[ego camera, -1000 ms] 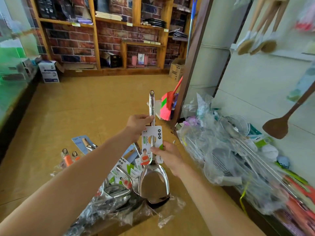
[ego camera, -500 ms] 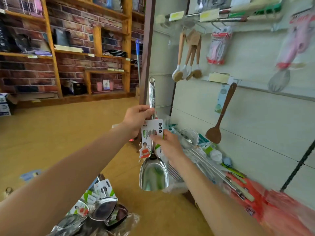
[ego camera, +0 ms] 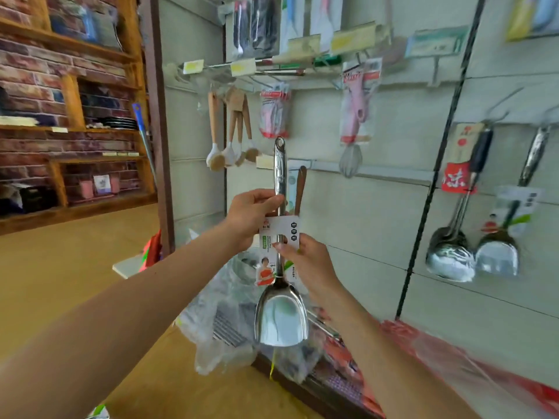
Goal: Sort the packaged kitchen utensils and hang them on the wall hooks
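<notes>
I hold a steel spatula [ego camera: 281,316] upright in front of the wall, blade down, with a white label card [ego camera: 279,237] round its handle. My left hand [ego camera: 252,214] grips the handle just above the card. My right hand [ego camera: 305,261] pinches the card's lower right part. On the wall to the right, a steel ladle [ego camera: 450,255] and a matching steel spatula [ego camera: 497,255] hang from wall hooks [ego camera: 499,111]. Wooden-handled brushes [ego camera: 231,152] and pink packaged utensils [ego camera: 358,116] hang further up.
Clear plastic bags of utensils [ego camera: 223,325] and red packages [ego camera: 453,364] lie along the foot of the wall. A brown wooden post [ego camera: 158,146] stands left of the wall panel. Brick-backed wooden shelves [ego camera: 69,131] line the far left, beyond a tan floor [ego camera: 60,267].
My view has swung up and right from the floor pile to the wall. Both hands carried the spatula upward with it, keeping the same hold.
</notes>
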Motion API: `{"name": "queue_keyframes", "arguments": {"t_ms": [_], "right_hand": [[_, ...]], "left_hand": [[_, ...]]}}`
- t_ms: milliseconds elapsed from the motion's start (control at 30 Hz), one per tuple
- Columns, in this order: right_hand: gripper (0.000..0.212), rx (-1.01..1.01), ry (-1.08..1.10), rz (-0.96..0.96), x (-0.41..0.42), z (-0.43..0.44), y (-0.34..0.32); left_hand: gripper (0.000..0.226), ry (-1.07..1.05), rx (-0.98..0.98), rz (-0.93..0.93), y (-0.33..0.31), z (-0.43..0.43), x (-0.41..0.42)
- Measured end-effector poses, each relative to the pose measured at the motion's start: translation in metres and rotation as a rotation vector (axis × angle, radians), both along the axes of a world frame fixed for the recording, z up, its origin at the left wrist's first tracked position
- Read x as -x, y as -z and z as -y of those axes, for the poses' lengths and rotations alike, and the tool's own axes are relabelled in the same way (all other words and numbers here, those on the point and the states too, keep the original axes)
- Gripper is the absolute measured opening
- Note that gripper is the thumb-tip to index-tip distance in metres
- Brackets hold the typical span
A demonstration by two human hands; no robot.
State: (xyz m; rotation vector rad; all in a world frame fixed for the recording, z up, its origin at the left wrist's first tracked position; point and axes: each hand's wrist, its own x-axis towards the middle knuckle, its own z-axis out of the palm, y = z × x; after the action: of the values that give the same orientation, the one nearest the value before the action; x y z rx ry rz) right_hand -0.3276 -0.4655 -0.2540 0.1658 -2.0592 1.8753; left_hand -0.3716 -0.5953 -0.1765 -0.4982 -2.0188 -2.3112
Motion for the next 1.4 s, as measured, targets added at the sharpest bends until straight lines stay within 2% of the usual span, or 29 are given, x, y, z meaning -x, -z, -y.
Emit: {"name": "queue_keyframes", "arguments": {"t_ms": [233,567,733,1100,1400], "right_hand": [[0.017,0.021,0.173,-0.089,-0.050,-0.120,-0.021],[0.023,0.041,0.374,-0.122,-0.119,-0.257,-0.030],[0.020,0.045,0.464,-0.123,-0.151,-0.308,-0.040],[0.018,0.063,0.538,-0.149,-0.156,-0.352,-0.050],[0.024,0.089,0.497,-0.165,-0.146,-0.363,-0.048]], "left_hand": [[0.018,0.247,-0.039,-0.057,-0.026,-0.129,-0.030],[0.023,0.439,-0.003,-0.119,-0.040,-0.281,-0.077],[0.013,0.557,-0.019,-0.119,-0.047,-0.339,-0.103],[0.027,0.615,-0.014,-0.118,-0.061,-0.389,-0.109],[0.020,0.610,-0.023,-0.156,-0.055,-0.399,-0.096]]}}
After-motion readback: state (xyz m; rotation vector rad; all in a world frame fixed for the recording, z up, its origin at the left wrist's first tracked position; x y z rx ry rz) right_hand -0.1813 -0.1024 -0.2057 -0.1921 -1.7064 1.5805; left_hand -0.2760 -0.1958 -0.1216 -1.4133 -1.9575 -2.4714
